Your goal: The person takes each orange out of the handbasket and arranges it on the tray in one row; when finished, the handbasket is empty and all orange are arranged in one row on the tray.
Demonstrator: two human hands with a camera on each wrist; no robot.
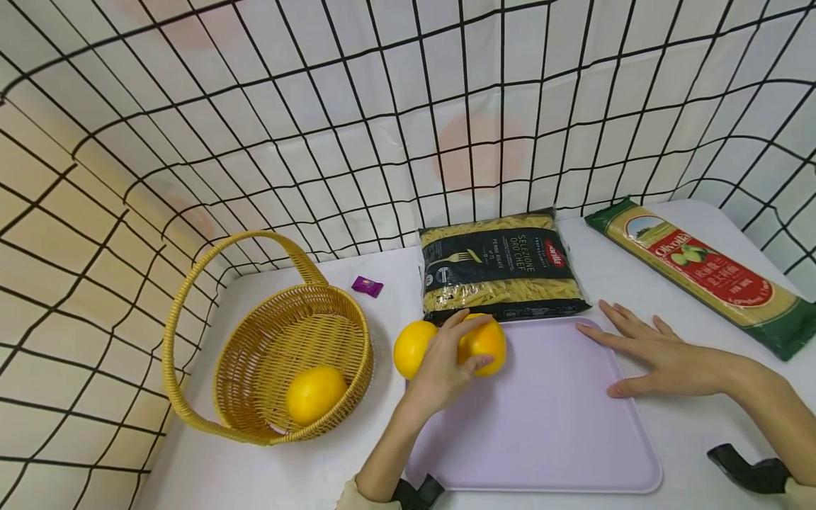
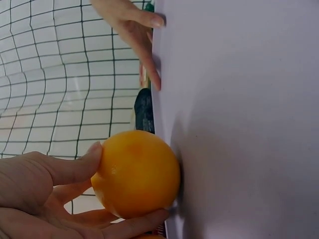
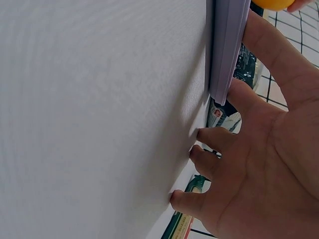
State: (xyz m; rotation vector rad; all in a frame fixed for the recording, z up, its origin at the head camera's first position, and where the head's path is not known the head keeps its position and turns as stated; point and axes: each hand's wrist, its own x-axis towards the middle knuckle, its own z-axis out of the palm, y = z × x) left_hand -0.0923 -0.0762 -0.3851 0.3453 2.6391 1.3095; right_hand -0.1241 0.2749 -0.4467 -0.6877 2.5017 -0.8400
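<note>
Black wire grid (image 1: pixel 502 85) is set behind a lilac tray (image 1: pixel 542 425). At the tray's far left corner, an orange (image 2: pixel 139 172) is clamped between the thumb and fingers of the left hand (image 1: pixel 443 368), presumably because round fruit rolls. Beside it, a second orange (image 1: pixel 411 347) is seen. The tray's right edge is touched by the right hand (image 1: pixel 672 363), its fingers spread apart, apparently for steadying. Left of the tray, a third orange (image 1: pixel 315 395) is contained by a basket (image 1: pixel 306 333).
</note>
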